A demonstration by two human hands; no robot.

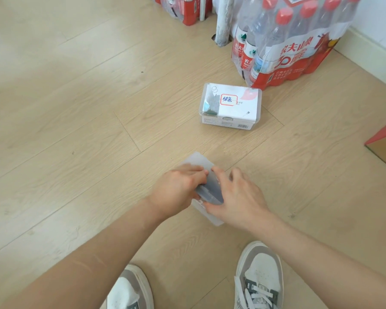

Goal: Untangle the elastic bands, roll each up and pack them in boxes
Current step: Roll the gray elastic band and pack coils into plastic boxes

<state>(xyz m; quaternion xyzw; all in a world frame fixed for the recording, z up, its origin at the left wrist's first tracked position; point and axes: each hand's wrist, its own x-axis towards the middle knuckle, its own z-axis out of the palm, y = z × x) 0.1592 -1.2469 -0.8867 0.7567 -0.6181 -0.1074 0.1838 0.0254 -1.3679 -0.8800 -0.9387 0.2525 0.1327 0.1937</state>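
Grey-and-white lace-up sneakers [259,277] stand at the near edge on the pale wood-grain plank floor [76,130]. Just beyond them, both hands meet on a small frosted plastic box [211,192] with rounded corners that rests on the floor. The left hand [178,188] curls its fingers onto the box's top. The right hand [236,197] clasps it, thumb at the near side and fingers spread over the far side. A dark grey mass shows through the plastic; what it is cannot be told. Farther, slightly right, sits a closed clear box [231,108] with a white card label and something dark green inside. At the far right a shrink-wrapped pack of red-capped bottles [299,41] stands by the wall.
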